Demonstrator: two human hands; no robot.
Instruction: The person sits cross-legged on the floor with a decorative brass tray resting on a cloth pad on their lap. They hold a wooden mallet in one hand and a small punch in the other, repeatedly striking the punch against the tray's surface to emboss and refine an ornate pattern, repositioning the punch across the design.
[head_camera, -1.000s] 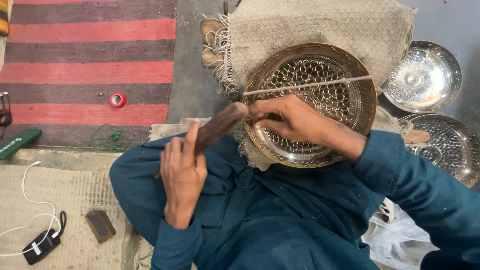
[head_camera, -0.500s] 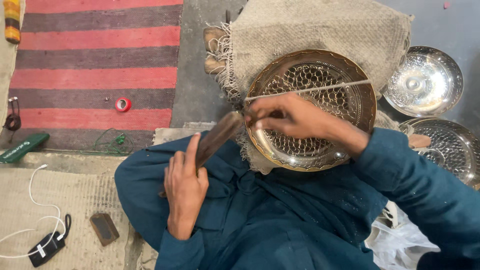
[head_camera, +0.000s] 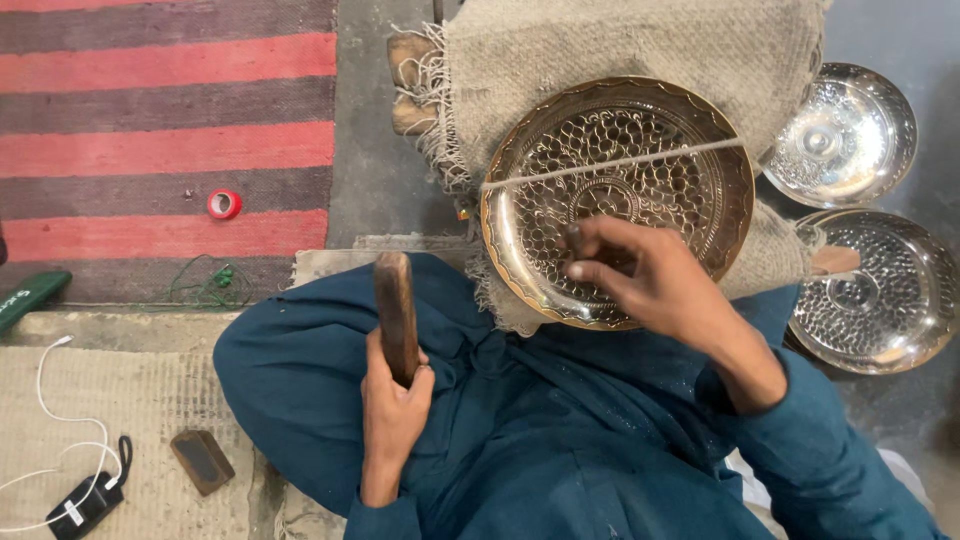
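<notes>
two hands work over a seated lap in blue cloth. the left hand (head_camera: 392, 415) is wrapped tight around the lower end of a dark wooden mallet (head_camera: 396, 315), which stands nearly upright, its head lifted clear of the big brass tray (head_camera: 712, 190). the right hand (head_camera: 640, 275) rests on the lower part of that tray, fingers pinched narrow around a small dark punch (head_camera: 573, 237) whose tip meets the patterned metal; most of the tool is hidden by the fingers.

the brass tray lies tilted on a piece of burlap (head_camera: 560, 50) at the near edge of the grey floor, just ahead of the knees, and a thin pale cord (head_camera: 640, 160) runs straight across its face from rim to rim. beyond the right edge of the burlap lie two silvery trays, one plain and shiny (head_camera: 845, 135), one hammered in a pattern (head_camera: 880, 290), close to each other. on the striped red rug, well apart to the left, sits a small red tape roll (head_camera: 224, 204). a black charger with white cable (head_camera: 85, 500) and a small dark block (head_camera: 202, 462) lie on the beige mat at the lower left corner.
</notes>
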